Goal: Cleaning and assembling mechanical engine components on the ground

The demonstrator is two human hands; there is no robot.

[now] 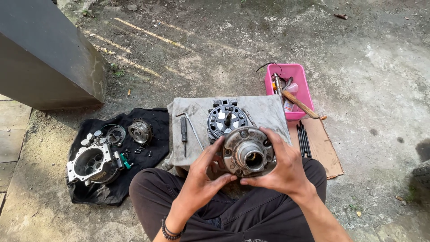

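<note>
I am grasping the round metal housing (247, 154) with both hands' fingers (210, 154); greasy metal could be slipping onto my lap.

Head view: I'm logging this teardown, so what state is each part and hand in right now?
Round metal hub: lifted, gripped by both hands.
Left hand: closed on hub.
Right hand: closed on hub.
Metal housing: open, on black cloth.
Screwdriver: lying on grey cloth.
Pink tub: holding tools.
</note>
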